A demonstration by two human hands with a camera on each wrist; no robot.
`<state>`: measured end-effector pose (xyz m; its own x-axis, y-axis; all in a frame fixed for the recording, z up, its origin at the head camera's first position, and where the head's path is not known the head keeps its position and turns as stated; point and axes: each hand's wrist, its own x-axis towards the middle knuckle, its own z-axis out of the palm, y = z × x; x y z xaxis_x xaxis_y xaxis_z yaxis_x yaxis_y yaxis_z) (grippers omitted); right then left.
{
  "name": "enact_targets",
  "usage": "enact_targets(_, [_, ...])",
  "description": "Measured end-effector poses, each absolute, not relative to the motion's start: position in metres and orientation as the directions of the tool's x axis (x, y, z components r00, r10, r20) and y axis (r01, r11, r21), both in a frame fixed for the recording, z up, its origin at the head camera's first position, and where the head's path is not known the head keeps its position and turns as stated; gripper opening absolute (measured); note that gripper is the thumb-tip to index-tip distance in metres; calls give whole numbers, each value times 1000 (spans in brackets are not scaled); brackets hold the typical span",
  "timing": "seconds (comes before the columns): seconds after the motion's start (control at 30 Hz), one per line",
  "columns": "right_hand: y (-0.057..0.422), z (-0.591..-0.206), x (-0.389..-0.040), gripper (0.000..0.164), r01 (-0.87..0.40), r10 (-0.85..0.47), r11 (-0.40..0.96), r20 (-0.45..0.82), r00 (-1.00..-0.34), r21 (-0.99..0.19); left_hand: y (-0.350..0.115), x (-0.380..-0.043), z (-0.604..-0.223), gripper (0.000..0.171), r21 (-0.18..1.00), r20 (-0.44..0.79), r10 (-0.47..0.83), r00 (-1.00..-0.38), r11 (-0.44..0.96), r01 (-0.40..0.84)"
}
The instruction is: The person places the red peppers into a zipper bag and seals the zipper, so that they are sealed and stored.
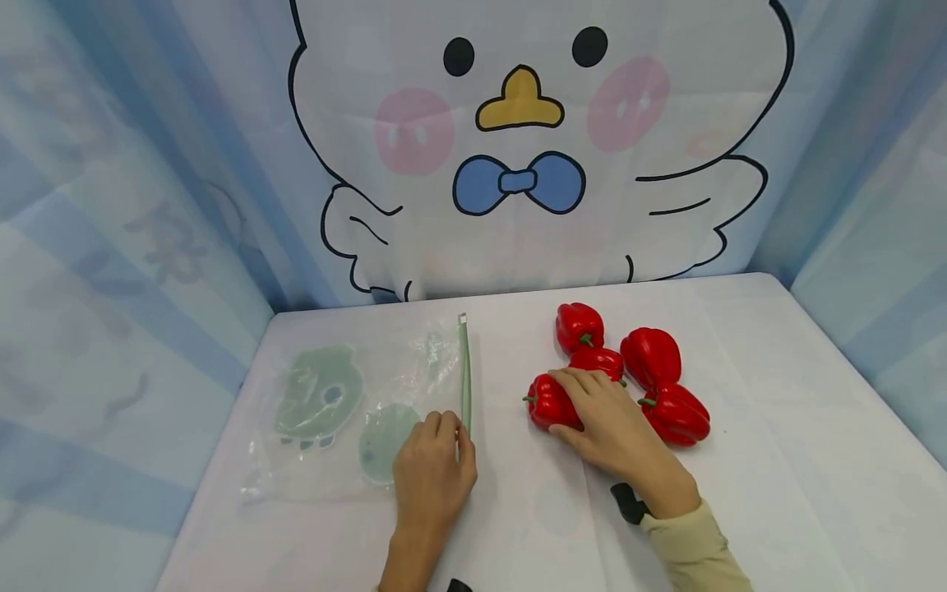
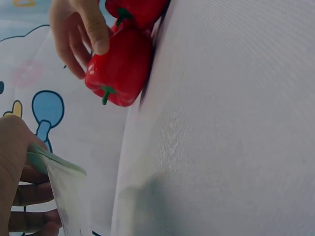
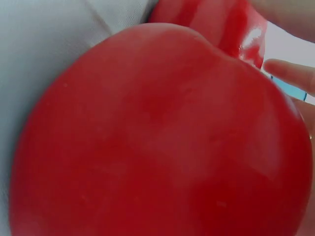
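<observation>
My left hand (image 1: pixel 435 473) pinches the green zip edge of a clear plastic bag (image 1: pixel 432 353) that lies on the table with green printed shapes on it. In the left wrist view that green edge (image 2: pixel 64 164) sits between thumb and fingers. My right hand (image 1: pixel 610 419) is over the front-left red bell pepper (image 1: pixel 546 401), thumb on the near side and fingers on the far side. That pepper (image 2: pixel 123 69) still touches another one behind it. A large red bell pepper (image 3: pixel 162 137) fills most of the right wrist view and hides much of the hand.
More red bell peppers stand close round the right hand: one at the back (image 1: pixel 579 327), one in the middle (image 1: pixel 598 360), two on the right (image 1: pixel 651 358). A white cloth (image 1: pixel 777 411) covers the table. Printed curtains (image 1: pixel 133 288) hang behind and at both sides.
</observation>
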<state>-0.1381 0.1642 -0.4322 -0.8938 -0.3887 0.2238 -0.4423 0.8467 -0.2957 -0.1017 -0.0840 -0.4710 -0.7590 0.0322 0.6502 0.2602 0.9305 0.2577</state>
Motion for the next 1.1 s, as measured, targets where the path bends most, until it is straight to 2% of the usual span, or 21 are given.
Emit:
enact_targets(0.13, [163, -432, -140, 81, -446, -395, 852, 224, -891, -274, -85, -100, -470, 14, 220, 682, 52, -730, 937, 273])
enact_targets(0.47, [160, -432, -142, 77, -447, -393, 861, 239, -888, -242, -84, -101, -470, 13, 218, 724, 51, -688, 930, 298])
enact_targets(0.6, [157, -430, -144, 78, -450, -387, 849, 253, -886, -278, -85, -100, -469, 11, 216, 741, 49, -669, 927, 306])
enact_targets(0.8, [146, -422, -146, 79, -498, -400, 794, 318, -860, -348, -85, -98, -468, 9, 240, 737, 28, -675, 923, 301])
enact_targets(1.1, [121, -422, -149, 79, -531, -429, 739, 318, -845, -414, -84, -97, -469, 8, 347, 722, -51, -690, 890, 297])
